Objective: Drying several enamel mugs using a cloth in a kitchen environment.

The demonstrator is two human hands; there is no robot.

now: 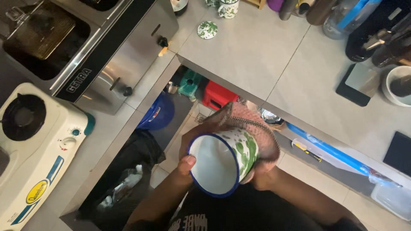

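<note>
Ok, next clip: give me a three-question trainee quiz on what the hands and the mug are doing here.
1. True or false: the mug stands on the counter.
2. Which hand holds the cloth against the mug's outside: A) left hand B) right hand C) neither?
3. Where does the left thumb rest?

Key
1. False: it is held in the air between both hands, tipped so its open mouth faces the camera.
2. B.
3. On the mug's blue rim, at the left side.
</note>
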